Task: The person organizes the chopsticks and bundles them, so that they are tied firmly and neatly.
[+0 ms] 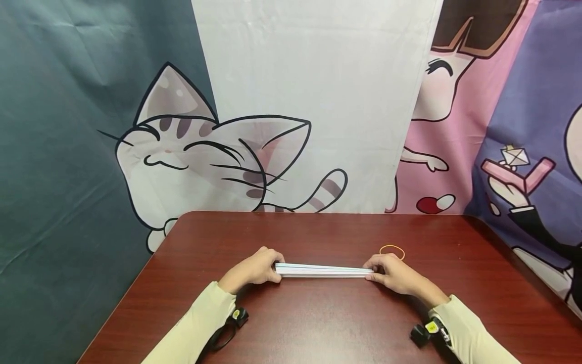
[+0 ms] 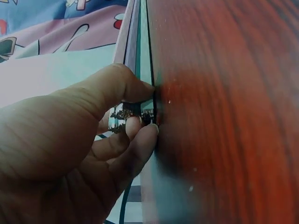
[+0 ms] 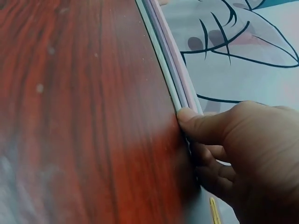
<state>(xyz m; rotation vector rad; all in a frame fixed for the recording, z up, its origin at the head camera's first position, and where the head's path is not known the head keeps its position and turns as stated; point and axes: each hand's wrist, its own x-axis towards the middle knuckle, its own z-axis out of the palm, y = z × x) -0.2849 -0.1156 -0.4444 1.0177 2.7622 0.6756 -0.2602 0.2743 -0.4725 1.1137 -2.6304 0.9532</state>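
I see my left hand (image 1: pixel 254 269) pinching the left end of a flat stack of paper (image 1: pixel 324 270), thumb in front and fingers curled behind it. The stack lies across the middle of the brown table (image 1: pixel 318 323). My right hand (image 1: pixel 393 273) pinches its right end. A yellow rubber band (image 1: pixel 392 249) lies just behind that hand.

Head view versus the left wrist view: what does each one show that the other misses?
Only the head view shows both hands at once, the left hand and right hand each gripping an end of the sticks, plus the rubber band beside the right hand and the cat backdrop. Only the left wrist view shows the left hand's thumb and fingers pinching the bundle's end close up. Both show the sticks and the table.
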